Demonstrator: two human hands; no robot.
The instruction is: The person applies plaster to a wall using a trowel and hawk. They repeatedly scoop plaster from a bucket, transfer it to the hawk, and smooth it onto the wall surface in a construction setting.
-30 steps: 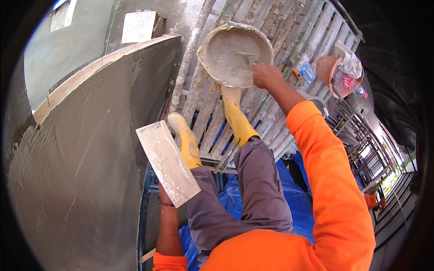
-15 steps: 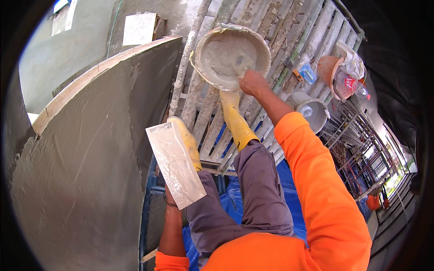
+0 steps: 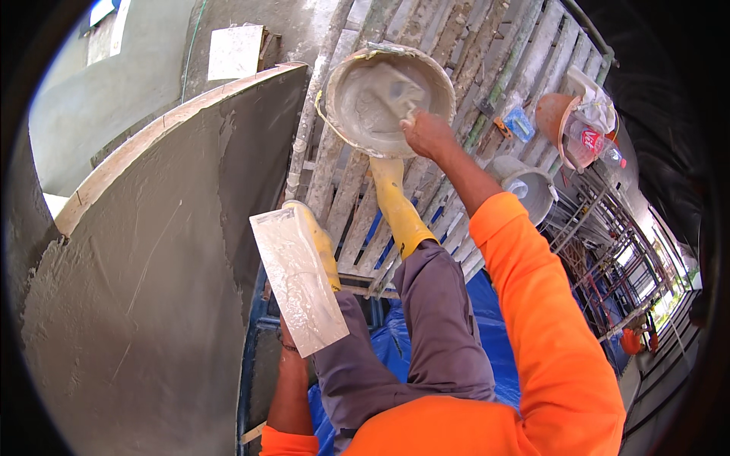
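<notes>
The right hand (image 3: 428, 134) clenched a trowel (image 3: 407, 101) inside the bucket (image 3: 439, 85), while, near-left of the bucket, a board (image 3: 298, 277) hid whether the left hand (image 3: 287, 333) gripped.

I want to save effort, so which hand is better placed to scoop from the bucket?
Probably your right hand: it is at the bucket, apparently gripping a mix-coated tool. Your left hand, mostly hidden behind the smeared flat board, is farther off.

The hands (image 3: 430, 135) hold a smeared board (image 3: 299, 283) and, inside a bucket (image 3: 370, 142), a tool (image 3: 411, 104).
</notes>
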